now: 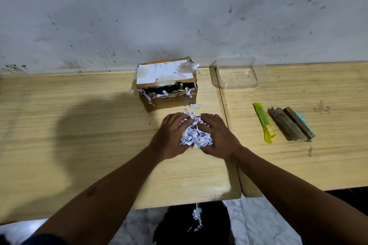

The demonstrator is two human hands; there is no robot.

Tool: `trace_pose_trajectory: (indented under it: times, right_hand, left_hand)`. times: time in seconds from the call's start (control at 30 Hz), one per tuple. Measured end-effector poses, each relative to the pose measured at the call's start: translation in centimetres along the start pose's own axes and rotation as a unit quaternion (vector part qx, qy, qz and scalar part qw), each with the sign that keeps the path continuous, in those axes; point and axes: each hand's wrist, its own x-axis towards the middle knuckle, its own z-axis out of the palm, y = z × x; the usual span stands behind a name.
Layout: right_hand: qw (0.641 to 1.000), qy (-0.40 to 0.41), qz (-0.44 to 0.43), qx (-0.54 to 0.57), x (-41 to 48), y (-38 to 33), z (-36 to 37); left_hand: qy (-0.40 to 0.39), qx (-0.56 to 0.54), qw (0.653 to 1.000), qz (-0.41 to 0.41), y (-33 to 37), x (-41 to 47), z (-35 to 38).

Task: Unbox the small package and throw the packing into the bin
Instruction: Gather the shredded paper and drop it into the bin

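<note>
A small cardboard box (169, 103) with a white label stands at the back of the wooden table (79, 117), its near top torn open, a few paper strips hanging from the gap. In front of it lies a heap of white shredded paper (194, 135). My left hand (171, 135) and my right hand (217, 135) press against the heap from either side, fingers curled over it. Below the table's front edge a dark bin (179, 225) stands on the floor with some shredded paper (197, 216) in it.
On a second table (318, 165) to the right lie a yellow utility knife (263, 122), dark staple strips (288, 125) and a teal item. A clear plastic container (237, 72) stands near the wall. One loose strip (195, 106) lies by the box.
</note>
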Motion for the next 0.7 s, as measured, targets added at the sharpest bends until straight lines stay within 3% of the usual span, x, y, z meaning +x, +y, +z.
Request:
trace_pose_trajectory:
  times: [0.17,0.33,0.7]
  right_hand:
    - [0.998,0.058,0.013,-0.007,0.0,-0.7,0.8]
    - [0.997,0.061,0.048,0.009,-0.3,-2.1,0.6]
    - [0.993,-0.072,0.086,0.034,-10.1,-9.0,-0.1]
  left_hand:
    - [0.016,0.001,1.000,-0.013,0.8,0.1,0.2]
    - [0.053,-0.039,0.997,-0.032,1.9,-0.4,0.3]
    - [-0.025,-0.122,0.991,-0.051,10.7,-9.0,-1.1]
